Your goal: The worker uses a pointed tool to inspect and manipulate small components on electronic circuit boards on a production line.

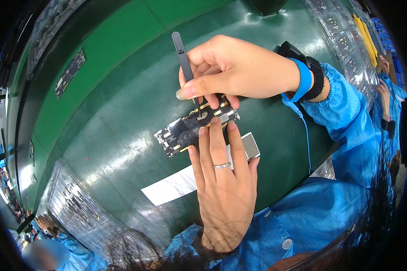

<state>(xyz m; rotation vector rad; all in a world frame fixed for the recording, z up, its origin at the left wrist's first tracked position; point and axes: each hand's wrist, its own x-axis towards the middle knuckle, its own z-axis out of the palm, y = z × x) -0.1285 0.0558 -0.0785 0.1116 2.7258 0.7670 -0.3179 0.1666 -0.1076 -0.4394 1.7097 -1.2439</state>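
Note:
A black circuit board with metallic and white parts lies on the dark green table mat. My left hand, a ring on one finger, is laid out flat with its fingertips pressing on the board's near edge. Pinched in my right hand is a pair of black tweezers, held steeply. Their tips reach down to a small light-coloured part on the board; whether they grip it I cannot tell. A white paper strip passes beneath my left hand, and a grey square pad shows beside that hand.
Beyond the mat, a bright green belt carries another circuit board. Clear plastic trays are stacked at lower left, with more trays at upper right. A blue cord hangs from my right wristband. Other people in blue sit at both sides.

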